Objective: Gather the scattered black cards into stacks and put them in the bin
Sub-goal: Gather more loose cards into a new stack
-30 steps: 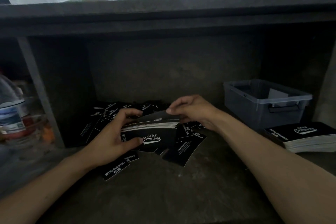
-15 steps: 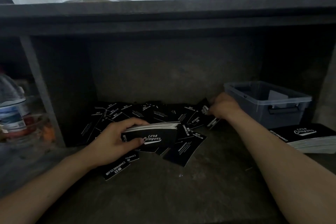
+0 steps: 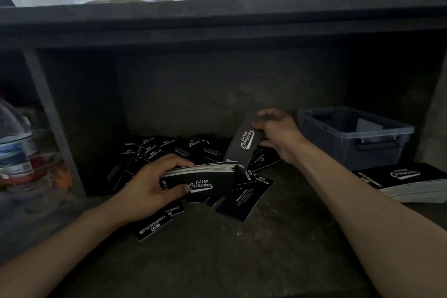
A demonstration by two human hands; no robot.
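My left hand (image 3: 154,186) grips a thick stack of black cards (image 3: 208,180) printed "Club Camping", held just above the shelf floor. Lifted above the pile, a single black card (image 3: 243,146) is pinched at its top edge by my right hand (image 3: 278,133); its lower end hangs close to the stack's right corner. Several loose black cards (image 3: 169,150) lie scattered across the dark shelf behind and under both hands, and more (image 3: 242,203) lie in front. At the right rear stands a grey translucent bin (image 3: 355,135), with a pale sheet inside.
Another stack of black cards (image 3: 408,181) lies on the shelf in front of the bin at the right edge. A plastic water bottle (image 3: 14,150) stands in the left compartment behind a grey divider post (image 3: 55,126). A dark shelf top (image 3: 217,22) overhangs the space.
My right hand, which reached to the cards near the bin, has picked one card up and brought it left toward the stack. My left hand keeps holding the stack in place.
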